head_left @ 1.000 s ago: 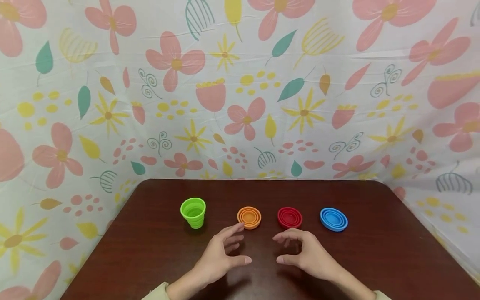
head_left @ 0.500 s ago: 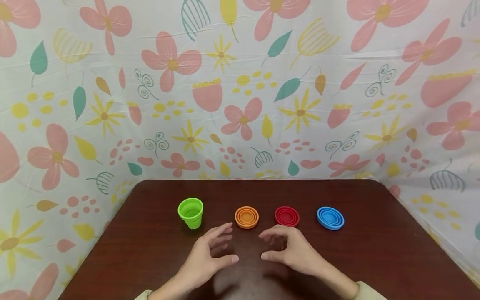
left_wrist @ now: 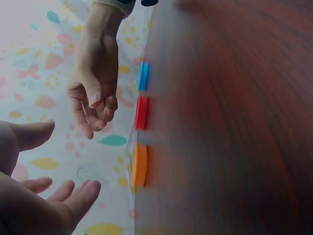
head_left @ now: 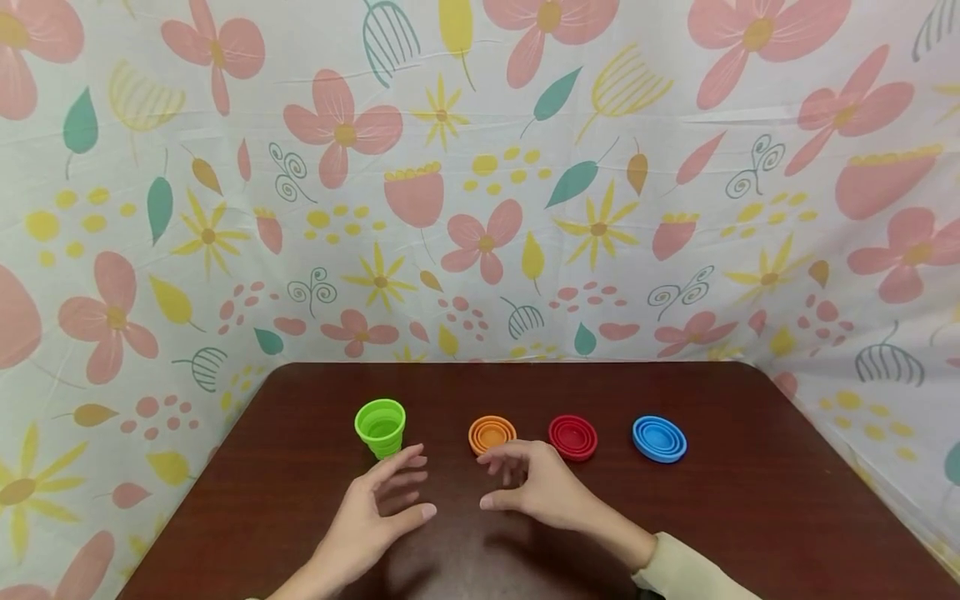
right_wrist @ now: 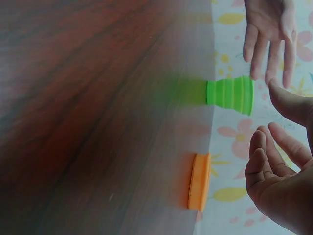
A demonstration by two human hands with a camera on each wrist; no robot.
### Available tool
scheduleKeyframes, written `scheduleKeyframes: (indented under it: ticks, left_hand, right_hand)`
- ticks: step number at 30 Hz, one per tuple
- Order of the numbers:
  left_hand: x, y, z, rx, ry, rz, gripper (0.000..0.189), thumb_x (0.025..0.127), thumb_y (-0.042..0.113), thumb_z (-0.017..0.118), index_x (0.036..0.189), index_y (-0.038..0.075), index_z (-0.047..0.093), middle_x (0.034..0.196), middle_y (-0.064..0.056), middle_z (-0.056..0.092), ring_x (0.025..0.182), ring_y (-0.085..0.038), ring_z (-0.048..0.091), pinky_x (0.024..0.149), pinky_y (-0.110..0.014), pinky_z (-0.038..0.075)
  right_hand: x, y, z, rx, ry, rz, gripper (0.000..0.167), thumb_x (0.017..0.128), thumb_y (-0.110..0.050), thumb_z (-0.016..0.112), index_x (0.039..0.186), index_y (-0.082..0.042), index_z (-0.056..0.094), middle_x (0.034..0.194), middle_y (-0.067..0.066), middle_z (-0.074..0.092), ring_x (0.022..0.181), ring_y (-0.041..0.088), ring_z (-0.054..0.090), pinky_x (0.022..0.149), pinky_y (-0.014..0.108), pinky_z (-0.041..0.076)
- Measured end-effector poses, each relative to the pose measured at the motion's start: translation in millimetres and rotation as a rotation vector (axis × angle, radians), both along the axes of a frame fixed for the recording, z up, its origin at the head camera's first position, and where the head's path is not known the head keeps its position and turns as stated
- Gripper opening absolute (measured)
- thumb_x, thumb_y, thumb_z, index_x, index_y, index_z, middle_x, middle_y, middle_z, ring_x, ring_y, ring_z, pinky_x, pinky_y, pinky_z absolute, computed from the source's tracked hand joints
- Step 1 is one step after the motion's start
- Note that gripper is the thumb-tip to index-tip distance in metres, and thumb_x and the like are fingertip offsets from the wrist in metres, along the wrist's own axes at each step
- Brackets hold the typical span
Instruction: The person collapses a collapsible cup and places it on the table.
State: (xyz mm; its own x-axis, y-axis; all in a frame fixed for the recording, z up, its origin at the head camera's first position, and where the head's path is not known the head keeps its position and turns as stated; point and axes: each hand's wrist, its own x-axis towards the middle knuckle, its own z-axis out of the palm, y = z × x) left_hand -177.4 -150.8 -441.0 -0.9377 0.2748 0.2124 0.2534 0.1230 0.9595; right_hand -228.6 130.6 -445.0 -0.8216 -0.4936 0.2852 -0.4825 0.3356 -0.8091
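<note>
A green collapsible cup (head_left: pixel 381 427), extended to full height, stands upright at the left of the row. To its right lie three flattened collapsible cups: orange (head_left: pixel 491 433), red (head_left: pixel 573 437) and blue (head_left: pixel 659 439). My left hand (head_left: pixel 367 517) hovers in front of the green cup, fingers relaxed and apart, holding nothing. My right hand (head_left: pixel 543 487) is raised in front of the orange and red cups, its fingers loosely bent with nothing between them. In the head view its fingertips overlap the orange cup's lower edge. The right wrist view shows the green cup (right_wrist: pixel 231 95) side on.
The cups rest on a dark brown wooden table (head_left: pixel 720 517) with rounded far corners. A white cloth (head_left: pixel 480 183) printed with flowers and leaves hangs behind the table and along its sides.
Both hands have moved left; the right hand has gone from in front of the red cup towards the orange one. The cups have stayed in place, while the head view has shifted slightly.
</note>
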Motion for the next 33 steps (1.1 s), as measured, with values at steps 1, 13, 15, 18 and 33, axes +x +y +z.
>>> scheduleKeyframes:
  ticks: [1, 13, 15, 18, 33]
  left_hand:
    - [-0.7, -3.3, -0.2, 0.003, -0.003, 0.012, 0.071, 0.088, 0.005, 0.085, 0.152, 0.008, 0.054, 0.142, -0.016, 0.059, 0.127, -0.035, 0.062, 0.101, -0.036, 0.056]
    - [-18.5, -45.6, 0.7, -0.015, -0.004, 0.17, 0.073, 0.088, 0.004, 0.085, 0.153, 0.005, 0.052, 0.134, -0.024, 0.061, 0.117, -0.037, 0.067, 0.088, -0.031, 0.06]
    - [-23.0, -52.7, -0.6, -0.026, -0.02, 0.191, 0.074, 0.089, 0.006, 0.085, 0.154, 0.006, 0.051, 0.132, -0.024, 0.06, 0.115, -0.035, 0.068, 0.086, -0.03, 0.06]
    - [-30.7, -63.4, -4.0, -0.039, -0.03, 0.207, 0.075, 0.089, 0.008, 0.085, 0.155, 0.006, 0.05, 0.129, -0.025, 0.059, 0.112, -0.033, 0.069, 0.084, -0.029, 0.061]
    - [-76.5, -112.0, -24.2, -0.175, 0.122, 0.114, 0.077, 0.093, 0.01, 0.083, 0.16, 0.016, 0.046, 0.139, -0.02, 0.056, 0.123, -0.045, 0.06, 0.095, -0.031, 0.057]
  right_hand:
    - [-2.0, -3.2, -0.7, -0.002, -0.007, 0.003, 0.041, 0.08, -0.017, 0.095, 0.117, -0.018, 0.078, 0.095, -0.001, 0.071, 0.08, 0.022, 0.066, 0.068, 0.03, 0.057]
    - [-29.4, -33.0, -8.2, 0.004, -0.019, -0.008, 0.043, 0.079, -0.019, 0.096, 0.117, -0.012, 0.078, 0.097, 0.011, 0.071, 0.076, 0.017, 0.065, 0.065, 0.026, 0.055]
    - [-34.3, -37.4, -8.4, 0.011, -0.002, -0.011, 0.045, 0.078, -0.018, 0.096, 0.118, -0.012, 0.078, 0.096, 0.01, 0.071, 0.074, 0.015, 0.064, 0.065, 0.026, 0.054]
    - [-41.8, -44.6, -9.5, 0.01, 0.02, -0.018, 0.049, 0.076, -0.016, 0.097, 0.12, -0.011, 0.077, 0.096, 0.006, 0.072, 0.072, 0.014, 0.064, 0.066, 0.026, 0.054]
    - [-69.6, -78.9, -8.8, 0.019, -0.013, 0.04, 0.058, 0.081, -0.016, 0.094, 0.134, -0.008, 0.071, 0.115, 0.014, 0.07, 0.081, 0.017, 0.064, 0.069, 0.026, 0.052]
